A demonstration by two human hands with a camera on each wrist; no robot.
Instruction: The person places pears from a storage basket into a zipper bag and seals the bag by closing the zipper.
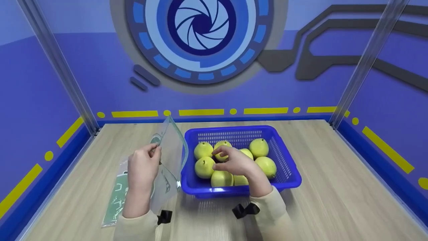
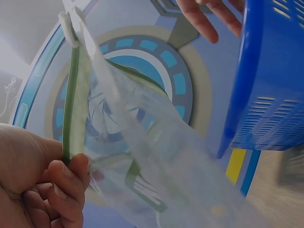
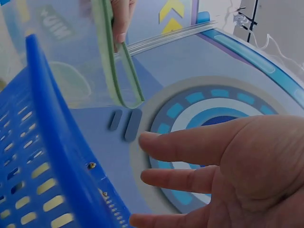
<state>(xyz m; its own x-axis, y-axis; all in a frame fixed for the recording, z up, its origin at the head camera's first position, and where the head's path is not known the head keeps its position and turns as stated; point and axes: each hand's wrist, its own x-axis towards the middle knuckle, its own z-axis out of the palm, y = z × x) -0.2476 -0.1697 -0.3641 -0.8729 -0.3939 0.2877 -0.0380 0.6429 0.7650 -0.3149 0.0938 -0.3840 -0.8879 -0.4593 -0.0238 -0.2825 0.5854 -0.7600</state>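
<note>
My left hand (image 1: 143,169) pinches the green zip edge of a clear zip bag (image 1: 172,149) between thumb and fingers. The bag hangs upright with its mouth spread, beside the left wall of a blue plastic basket (image 1: 291,182). A white slider (image 1: 178,184) shows on its zip. Several yellow-green pears (image 1: 204,168) lie in the basket, some partly covered by my right hand (image 1: 237,162). That hand hovers over the pears, fingers spread and slightly bent, holding nothing; in the right wrist view its thumb and fingers (image 3: 185,142) are apart.
Another clear bag with green print (image 1: 117,197) lies flat on the wooden table (image 1: 327,174), left of the basket and partly behind my left forearm. Blue printed panels (image 1: 214,97) with metal corner posts (image 1: 364,63) enclose the table at the back and both sides.
</note>
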